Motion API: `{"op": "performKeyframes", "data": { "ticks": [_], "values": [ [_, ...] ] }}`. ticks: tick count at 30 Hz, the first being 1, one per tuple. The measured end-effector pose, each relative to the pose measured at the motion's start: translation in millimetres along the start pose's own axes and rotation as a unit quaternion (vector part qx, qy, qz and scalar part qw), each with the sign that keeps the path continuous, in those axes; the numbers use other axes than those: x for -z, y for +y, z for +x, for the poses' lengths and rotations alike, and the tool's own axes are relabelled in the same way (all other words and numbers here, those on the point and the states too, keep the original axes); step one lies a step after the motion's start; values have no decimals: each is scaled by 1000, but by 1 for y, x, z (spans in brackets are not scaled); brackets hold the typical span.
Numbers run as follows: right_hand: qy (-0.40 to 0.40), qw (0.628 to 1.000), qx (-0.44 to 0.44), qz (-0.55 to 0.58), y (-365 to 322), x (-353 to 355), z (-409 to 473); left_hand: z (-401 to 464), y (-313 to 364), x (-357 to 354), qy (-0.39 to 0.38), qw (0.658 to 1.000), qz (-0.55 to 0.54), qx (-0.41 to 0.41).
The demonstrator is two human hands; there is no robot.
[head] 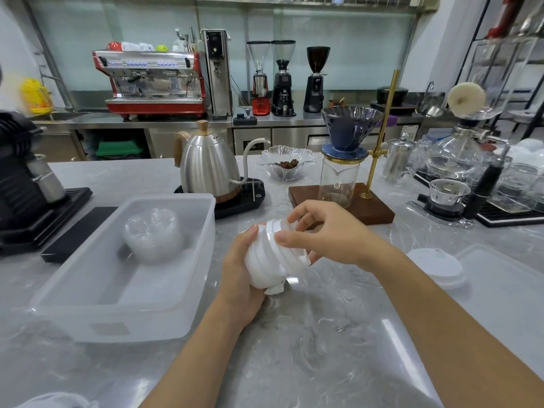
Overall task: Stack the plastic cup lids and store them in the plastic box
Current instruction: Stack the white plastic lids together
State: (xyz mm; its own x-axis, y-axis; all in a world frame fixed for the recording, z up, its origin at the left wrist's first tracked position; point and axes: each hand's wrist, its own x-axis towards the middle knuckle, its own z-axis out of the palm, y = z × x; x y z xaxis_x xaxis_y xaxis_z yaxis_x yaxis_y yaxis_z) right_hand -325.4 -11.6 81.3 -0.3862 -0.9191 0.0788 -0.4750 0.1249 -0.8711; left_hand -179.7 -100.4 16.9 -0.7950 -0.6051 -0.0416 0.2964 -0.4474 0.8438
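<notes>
Several white lids (272,254) form a tilted stack clasped in the left hand (240,278); the right hand (326,231) pinches its top lid. Left of both grips sits the plastic box (188,290) holding clear lids (153,234). Right, two more white lids (435,265) lie on the tabletop (323,334). Beyond stand a kettle (209,169) and a glass server (338,181).

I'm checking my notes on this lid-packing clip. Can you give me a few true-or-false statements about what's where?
1. Both hands hold a stack of white lids. True: left hand underneath, right hand at its top.
2. The plastic box is empty. False: a stack of clear lids sits inside.
3. The kettle stands behind the box. True.
4. No lids remain on the counter. False: white lids lie to the right.
</notes>
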Motion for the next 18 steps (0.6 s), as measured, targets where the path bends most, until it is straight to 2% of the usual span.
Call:
{"op": "performKeyframes", "data": {
  "ticks": [13, 18],
  "values": [
    [10, 999, -1, -35, -1, -16, -1, 4, -3, 3, 15, 1000, -12, 11],
    [17, 1000, 0, -26, 0, -17, 0, 4, -3, 6, -42, 999, -17, 9]
  ]
}}
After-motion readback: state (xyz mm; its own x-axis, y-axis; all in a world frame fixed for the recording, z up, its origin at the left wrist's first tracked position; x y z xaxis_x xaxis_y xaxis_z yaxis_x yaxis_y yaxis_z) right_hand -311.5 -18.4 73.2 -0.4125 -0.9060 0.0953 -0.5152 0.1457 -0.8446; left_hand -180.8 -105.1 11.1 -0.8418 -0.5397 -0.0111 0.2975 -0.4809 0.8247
